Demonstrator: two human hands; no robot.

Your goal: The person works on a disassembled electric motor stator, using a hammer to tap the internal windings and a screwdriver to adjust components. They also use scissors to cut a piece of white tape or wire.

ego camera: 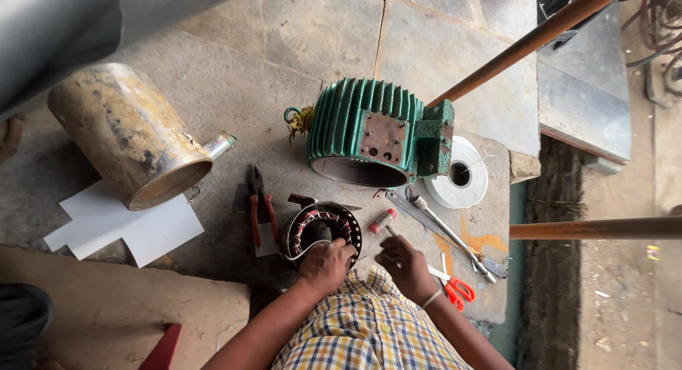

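Left hand (325, 265) rests on near rim of stator core (323, 231), fingers curled onto windings; clasp of rim likely, full closure not visible. Right hand (406, 267) pinches stem of small red-handled tool (383, 221), tip pointing to 11 o'clock, just beside core.

Stator sits on stone slab (234, 93), directly ahead. Judgement: steady core firmly, work tool gently, avoid nicking copper.

Red pliers (261, 212) at 9 o'clock of core; red scissors (456, 288) at 3 o'clock of right hand. Green motor housing (369, 132) at 12 o'clock. Tape roll (460, 174) at 1 o'clock, rusty cylinder (131, 135) at 10 o'clock.
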